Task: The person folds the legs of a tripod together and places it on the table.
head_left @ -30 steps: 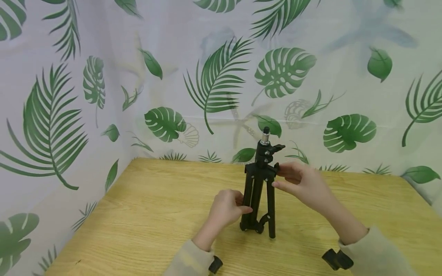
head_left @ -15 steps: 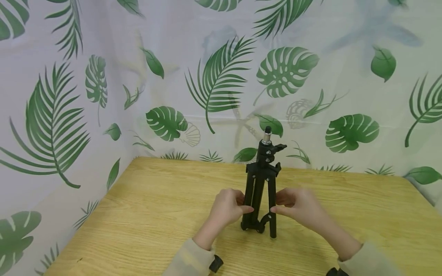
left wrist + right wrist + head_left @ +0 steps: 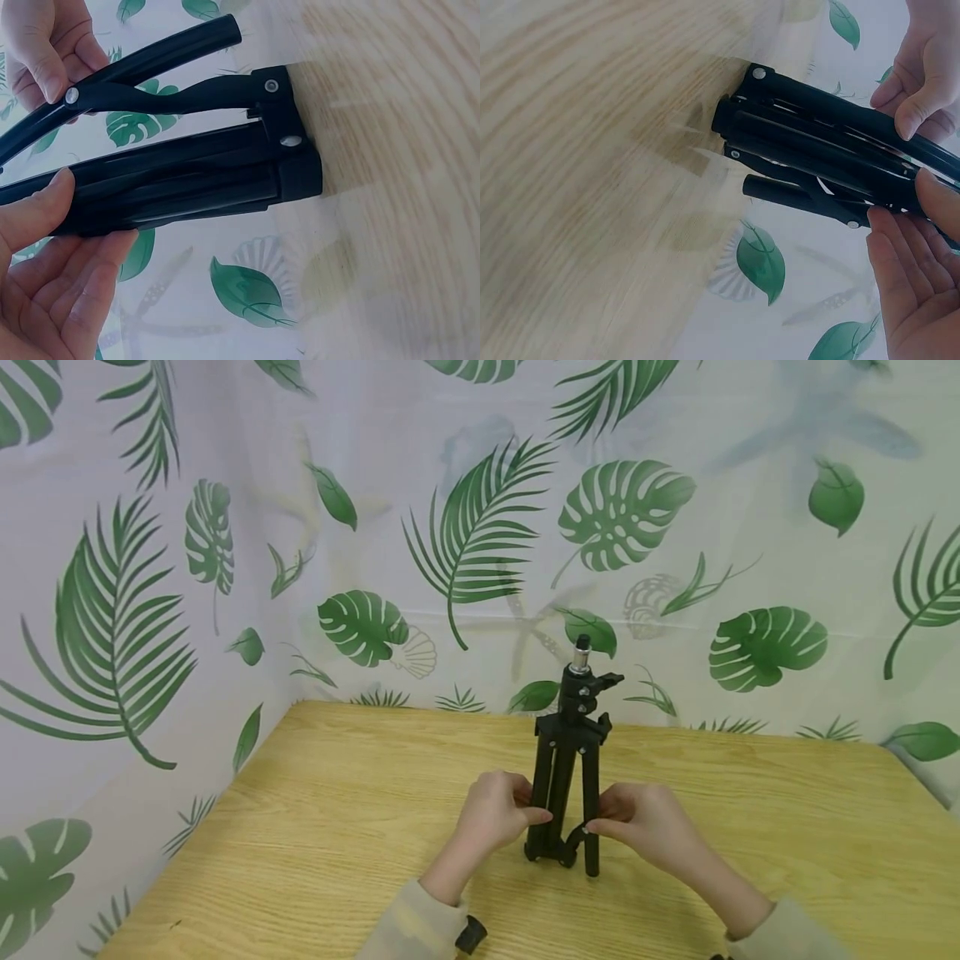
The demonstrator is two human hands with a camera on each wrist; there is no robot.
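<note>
A black tripod light stand [image 3: 559, 777] stands upright on the table, its legs nearly folded and a silver-and-black stud at its top. My left hand [image 3: 491, 814] grips the left legs at mid-height, thumb in front and fingers behind. Opposite it, my right hand [image 3: 656, 827] pinches the right leg [image 3: 591, 793] low down, near where the brace joins it. That leg angles slightly away from the others. In the left wrist view the brace [image 3: 202, 96] links the leg to the bottom hub [image 3: 300, 161], close over the wood. Fingertips behind the legs are partly hidden in the head view.
The wood-grain table [image 3: 337, 827] extends around the stand. Behind it and to the left hangs a white cloth [image 3: 465, 568] printed with green leaves. A knob [image 3: 609, 680] juts right from the stand's collar. Black wrist straps [image 3: 470, 935] show at the sleeves.
My right hand has come down from the knob near the stand's shoulder to the lower part of the right leg. My left hand and the stand have stayed in place.
</note>
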